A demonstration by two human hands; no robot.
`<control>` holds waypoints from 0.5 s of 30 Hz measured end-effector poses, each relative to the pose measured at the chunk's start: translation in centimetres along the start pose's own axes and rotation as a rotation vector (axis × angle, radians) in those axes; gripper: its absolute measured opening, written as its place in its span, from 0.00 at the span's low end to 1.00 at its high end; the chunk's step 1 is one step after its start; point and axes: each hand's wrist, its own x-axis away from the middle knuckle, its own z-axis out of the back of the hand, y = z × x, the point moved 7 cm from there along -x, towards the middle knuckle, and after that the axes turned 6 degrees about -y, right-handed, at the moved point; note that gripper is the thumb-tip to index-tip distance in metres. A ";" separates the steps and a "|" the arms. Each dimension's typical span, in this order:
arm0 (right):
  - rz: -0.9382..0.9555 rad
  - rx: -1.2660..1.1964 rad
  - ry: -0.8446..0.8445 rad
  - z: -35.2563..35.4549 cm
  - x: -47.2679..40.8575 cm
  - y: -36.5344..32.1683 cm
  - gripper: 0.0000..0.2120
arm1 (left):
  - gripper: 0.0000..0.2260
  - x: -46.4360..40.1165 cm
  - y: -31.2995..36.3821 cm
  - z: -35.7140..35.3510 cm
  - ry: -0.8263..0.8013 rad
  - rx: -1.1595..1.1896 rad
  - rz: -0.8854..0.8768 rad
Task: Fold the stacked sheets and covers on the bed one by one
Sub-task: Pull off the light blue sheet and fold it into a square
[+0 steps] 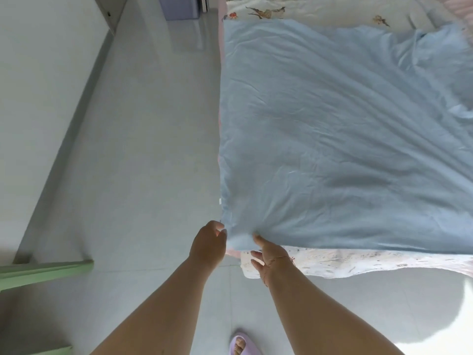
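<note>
A light blue sheet [332, 137] lies spread over the bed, wrinkled, its near left corner at the bed's corner. My left hand [208, 243] pinches that corner from the left side. My right hand [268, 254] grips the same corner's near edge just to the right, thumb on top of the cloth. Under the blue sheet a white patterned cover [332, 262] shows along the near edge of the bed. Another white cover with a printed pattern [307, 11] lies at the far end of the bed.
Pale tiled floor [140, 149] runs along the bed's left side. A green wooden piece [43, 274] juts in at lower left. A lilac box [179, 7] stands on the floor at the far end. My foot in a purple slipper [242, 344] is below.
</note>
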 end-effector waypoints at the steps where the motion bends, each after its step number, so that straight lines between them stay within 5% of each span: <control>1: 0.009 -0.037 -0.003 -0.6 0.0 0.5 0.18 | 0.13 -0.1 -0.5 0.5 -0.008 0.017 0.017; 15: -0.204 -0.102 -0.022 -8.8 -1.8 2.9 0.07 | 0.06 -6.7 1.1 6.2 -0.142 0.368 0.101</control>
